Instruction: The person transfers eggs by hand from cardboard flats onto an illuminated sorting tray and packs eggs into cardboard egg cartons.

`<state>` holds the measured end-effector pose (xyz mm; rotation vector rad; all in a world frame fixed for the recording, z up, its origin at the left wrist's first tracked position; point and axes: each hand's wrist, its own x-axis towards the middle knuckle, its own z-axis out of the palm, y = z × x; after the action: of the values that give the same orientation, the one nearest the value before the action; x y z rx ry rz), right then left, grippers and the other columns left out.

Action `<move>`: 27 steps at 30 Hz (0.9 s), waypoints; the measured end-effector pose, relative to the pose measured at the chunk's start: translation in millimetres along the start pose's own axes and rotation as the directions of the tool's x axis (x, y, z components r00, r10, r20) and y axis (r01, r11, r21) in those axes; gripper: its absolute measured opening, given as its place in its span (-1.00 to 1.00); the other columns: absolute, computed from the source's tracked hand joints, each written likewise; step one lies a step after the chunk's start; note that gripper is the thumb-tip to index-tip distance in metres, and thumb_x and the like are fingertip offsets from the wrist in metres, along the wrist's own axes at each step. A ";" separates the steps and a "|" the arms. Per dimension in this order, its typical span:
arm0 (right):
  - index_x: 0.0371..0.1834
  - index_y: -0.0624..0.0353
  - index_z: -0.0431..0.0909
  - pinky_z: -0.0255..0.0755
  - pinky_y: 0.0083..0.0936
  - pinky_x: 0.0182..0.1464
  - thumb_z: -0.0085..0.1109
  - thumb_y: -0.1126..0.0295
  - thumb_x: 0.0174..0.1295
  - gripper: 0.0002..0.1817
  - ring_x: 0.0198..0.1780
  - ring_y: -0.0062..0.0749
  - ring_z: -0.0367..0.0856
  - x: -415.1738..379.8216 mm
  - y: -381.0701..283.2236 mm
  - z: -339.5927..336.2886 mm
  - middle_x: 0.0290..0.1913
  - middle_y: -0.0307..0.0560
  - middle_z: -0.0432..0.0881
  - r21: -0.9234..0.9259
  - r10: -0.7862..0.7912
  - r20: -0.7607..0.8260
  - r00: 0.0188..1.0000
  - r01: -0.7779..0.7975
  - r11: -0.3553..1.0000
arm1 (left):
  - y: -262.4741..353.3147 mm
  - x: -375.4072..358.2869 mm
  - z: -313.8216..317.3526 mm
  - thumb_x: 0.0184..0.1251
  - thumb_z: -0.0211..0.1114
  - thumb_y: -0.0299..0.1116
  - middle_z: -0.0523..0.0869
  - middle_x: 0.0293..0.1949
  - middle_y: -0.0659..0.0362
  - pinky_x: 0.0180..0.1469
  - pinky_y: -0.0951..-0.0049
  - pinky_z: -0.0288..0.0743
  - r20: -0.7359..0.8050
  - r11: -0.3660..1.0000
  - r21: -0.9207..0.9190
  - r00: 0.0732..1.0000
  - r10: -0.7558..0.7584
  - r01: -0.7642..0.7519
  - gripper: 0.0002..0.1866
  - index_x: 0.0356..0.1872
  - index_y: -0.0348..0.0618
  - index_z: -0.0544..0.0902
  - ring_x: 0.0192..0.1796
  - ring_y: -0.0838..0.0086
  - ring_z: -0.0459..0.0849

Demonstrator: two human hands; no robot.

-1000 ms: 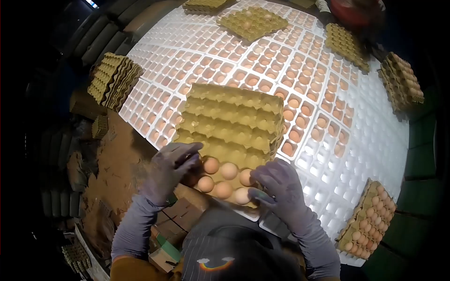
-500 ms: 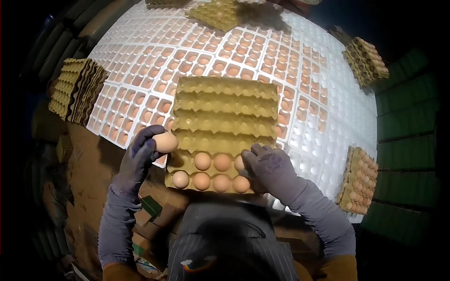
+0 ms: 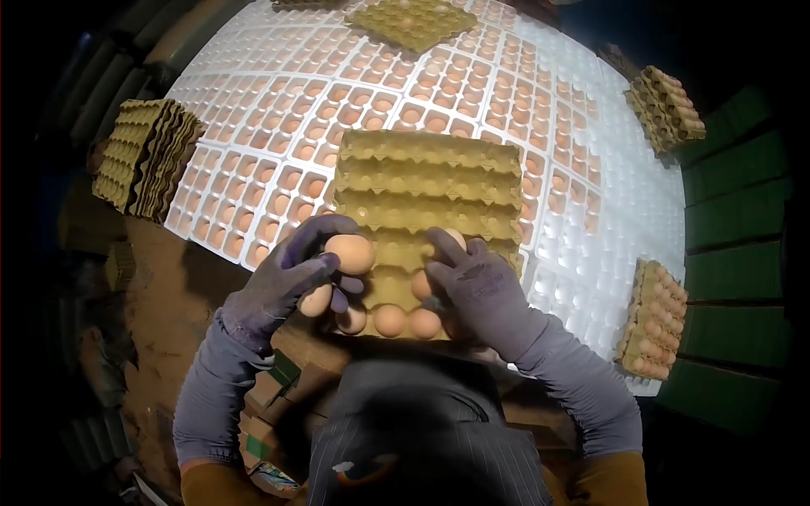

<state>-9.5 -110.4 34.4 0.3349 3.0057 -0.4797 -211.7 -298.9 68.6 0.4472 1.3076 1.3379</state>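
My left hand [image 3: 268, 295], in a purple-grey glove, holds a brown egg [image 3: 351, 254] between thumb and fingers over the left side of a pulp egg tray [image 3: 429, 179]. A second egg [image 3: 315, 300] rests lower in the same hand. My gloved right hand [image 3: 492, 295] is over the tray's right side, its fingers curled on an egg [image 3: 456, 237] that they partly cover. Beside its thumb another egg [image 3: 421, 285] shows in part. Several eggs, such as this one [image 3: 390, 320], sit in the tray's nearest row; the upper rows of cups are bare.
White foam trays [image 3: 325, 142], many cups filled with eggs, spread beneath and beyond the pulp tray. A stack of pulp trays [image 3: 139, 160] stands at the left. Egg-filled pulp trays lie at the right [image 3: 656, 320] and far right [image 3: 671, 110]. Another pulp tray [image 3: 413, 24] lies at the back.
My left hand has moved right over the tray and now has two eggs visible in it. My right hand has moved up and left onto an egg. Fewer eggs show in the tray's near rows.
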 end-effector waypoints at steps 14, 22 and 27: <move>0.56 0.32 0.13 0.60 -0.18 0.27 -0.24 -0.06 0.62 -0.29 0.32 -0.02 0.54 -96.9 36.0 5.1 0.48 0.13 0.33 0.592 0.161 0.003 0.987 0.128 -0.796 | -54.1 -23.3 14.7 0.38 -0.11 0.55 0.60 0.18 0.00 0.00 0.39 0.65 -0.132 0.996 -0.067 0.990 0.045 -0.054 -0.01 0.26 -0.32 0.52 0.00 0.38 0.70; 0.52 0.32 0.24 0.56 -0.46 0.17 -0.02 0.04 0.58 -0.34 0.18 -0.33 0.64 -175.9 104.2 10.5 0.24 0.02 0.58 0.927 0.385 0.122 0.915 0.033 -0.374 | -20.8 67.4 141.2 0.50 0.04 0.34 0.71 0.09 0.03 0.15 0.33 0.66 0.202 0.965 -0.119 0.957 -0.208 0.234 -0.21 0.26 -0.29 0.54 0.10 0.33 0.72; 0.15 0.21 0.67 0.55 -0.48 0.04 0.51 0.23 0.19 -0.51 0.03 -0.43 0.62 -205.4 210.2 21.1 0.38 -0.05 0.39 0.967 0.777 0.074 0.626 -0.236 0.099 | -34.1 190.2 234.6 0.31 0.48 -0.22 0.62 0.19 0.08 0.01 0.33 0.65 0.229 0.535 0.776 0.939 0.255 -0.334 -0.44 0.27 -0.24 0.60 -0.06 0.40 0.72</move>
<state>239.0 36.3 -25.3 1.7905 2.0793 -2.2803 -47.8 -45.8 31.2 1.4146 1.7891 0.8716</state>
